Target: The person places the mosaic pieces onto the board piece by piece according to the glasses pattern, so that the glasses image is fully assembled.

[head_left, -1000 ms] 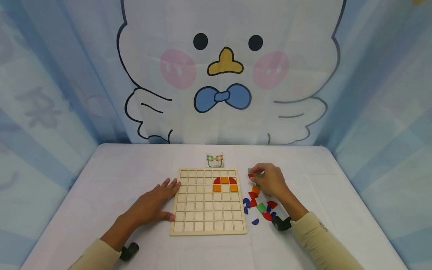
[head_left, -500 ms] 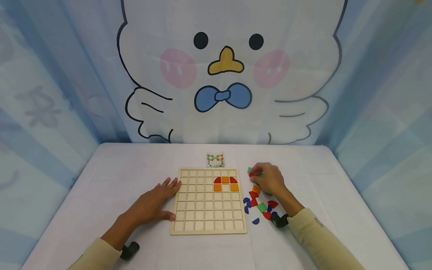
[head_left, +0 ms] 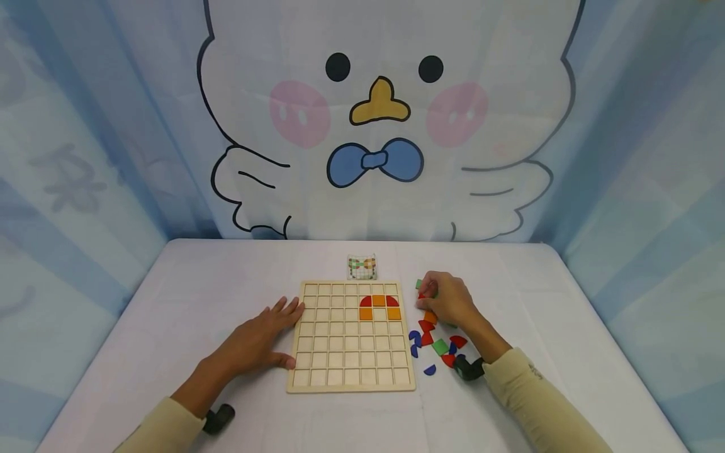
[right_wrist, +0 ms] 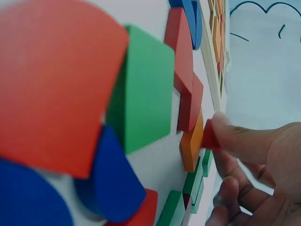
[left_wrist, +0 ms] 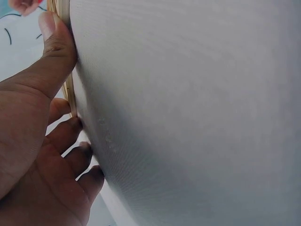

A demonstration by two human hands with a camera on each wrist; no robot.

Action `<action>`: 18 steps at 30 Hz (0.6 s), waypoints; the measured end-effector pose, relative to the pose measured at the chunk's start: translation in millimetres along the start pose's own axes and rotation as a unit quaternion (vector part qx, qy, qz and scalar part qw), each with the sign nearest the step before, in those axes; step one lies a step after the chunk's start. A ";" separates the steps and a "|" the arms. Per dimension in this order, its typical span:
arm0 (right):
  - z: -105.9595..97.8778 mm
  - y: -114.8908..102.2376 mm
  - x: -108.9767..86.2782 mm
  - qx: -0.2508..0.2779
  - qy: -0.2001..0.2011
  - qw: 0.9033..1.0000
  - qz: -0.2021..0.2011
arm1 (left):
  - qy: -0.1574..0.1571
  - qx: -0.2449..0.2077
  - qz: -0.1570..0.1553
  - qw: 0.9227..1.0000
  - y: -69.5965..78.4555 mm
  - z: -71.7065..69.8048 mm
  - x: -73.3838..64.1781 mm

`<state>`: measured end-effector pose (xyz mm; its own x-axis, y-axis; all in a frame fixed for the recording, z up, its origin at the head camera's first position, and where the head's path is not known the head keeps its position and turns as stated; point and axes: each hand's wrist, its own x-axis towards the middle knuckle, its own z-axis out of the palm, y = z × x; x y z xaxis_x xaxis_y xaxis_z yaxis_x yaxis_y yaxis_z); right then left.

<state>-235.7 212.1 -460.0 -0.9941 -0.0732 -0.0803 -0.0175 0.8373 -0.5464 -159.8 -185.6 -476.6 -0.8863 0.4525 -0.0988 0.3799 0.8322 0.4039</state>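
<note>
Right at the tips of thumb and forefinger sits a small red piece point(right_wrist: 209, 135), and the right hand point(head_left: 447, 299) has it in a neat pinch, the other fingers loosely bent; the thumb hides its full outline, and a fingertip hold looks sensible for something so little. Just on the body side of those fingertips lies a loose orange square point(head_left: 430, 318), and nearer the wrist come red wedges point(head_left: 425, 326), a green square point(head_left: 440, 347) and a blue half-disc point(head_left: 430, 370), probably kept on this side for easy reach. To this hand's left is the wooden grid board point(head_left: 351, 389), with red quarter-circles point(head_left: 392, 302) and orange tiles point(head_left: 378, 301) filling cells close by. Across at its left edge, the left hand point(head_left: 257, 346) lies spread wide, grasping nothing, thumb and fingertips against the frame, presumably to stop it sliding. Ahead of both hands, past the board, there's a pattern card point(head_left: 362, 267), likely set there to stay in sight; behind everything hangs a cartoon-bird curtain point(head_left: 374, 207).
</note>
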 end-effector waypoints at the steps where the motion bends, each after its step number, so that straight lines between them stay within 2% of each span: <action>1: 0.2 -0.7 -0.8 0.012 -0.004 1.000 0.001 | -0.001 0.000 0.000 1.000 0.1 -0.4 -0.1; 5: 1.5 -4.2 -3.8 0.043 -0.010 0.999 0.001 | -0.004 -0.004 -0.001 1.000 -0.1 -0.5 0.2; 10: 1.5 -10.7 -7.8 0.047 0.001 0.999 -0.009 | -0.006 -0.003 -0.003 1.000 -0.6 -0.3 0.7; 15: 2.0 -17.7 -12.1 0.068 -0.006 0.998 -0.006 | -0.007 -0.002 -0.005 1.000 0.7 -1.2 0.6; 18: 4.3 -19.3 -13.4 0.079 -0.012 0.997 -0.017 | -0.008 -0.007 -0.007 1.000 2.0 -2.3 0.4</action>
<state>-221.6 194.6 -452.0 -0.9904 -0.1145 -0.0778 -0.0326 0.7390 -0.6729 -160.0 -184.5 -473.8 -0.8870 0.4461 -0.1193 0.3636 0.8339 0.4153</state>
